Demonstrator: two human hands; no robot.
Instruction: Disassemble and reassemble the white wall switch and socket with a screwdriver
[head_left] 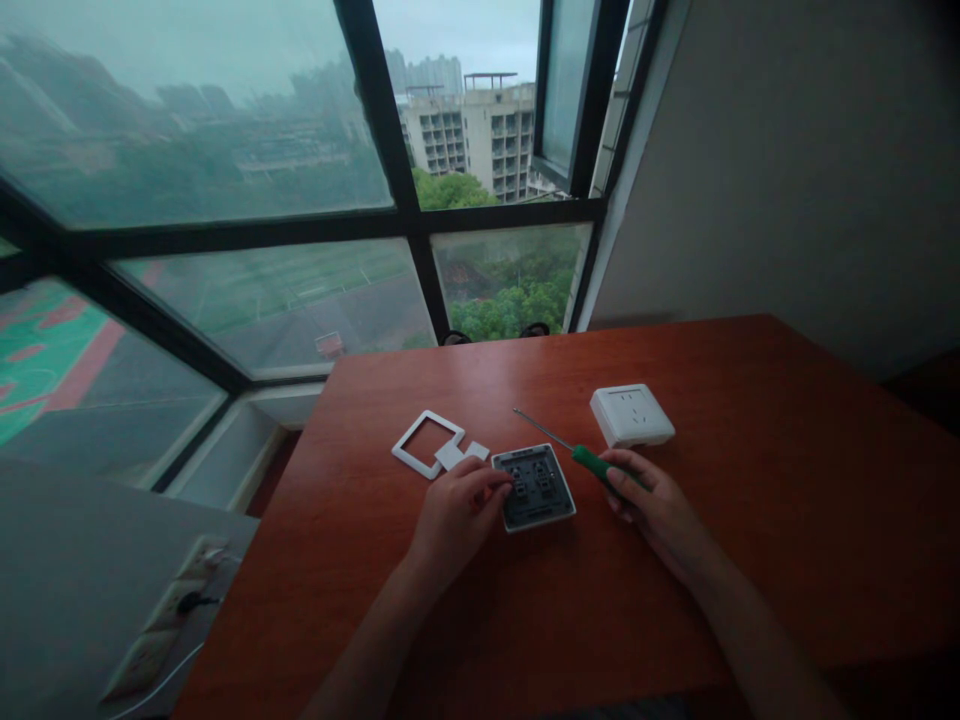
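My right hand is closed round the green handle of a screwdriver, whose thin shaft points up and to the left, above the table. My left hand has its fingers pinched together at the left edge of an opened wall switch, a white square box with a dark inside. Whatever sits between those fingertips is too small or hidden to make out. Just beyond my left hand lie a white square frame and two small white cover plates.
A white wall socket on its box stands on the reddish-brown table, right of the screwdriver. Dark-framed windows rise behind the table's far and left edges. Low on the left wall are sockets with a plug and cords.
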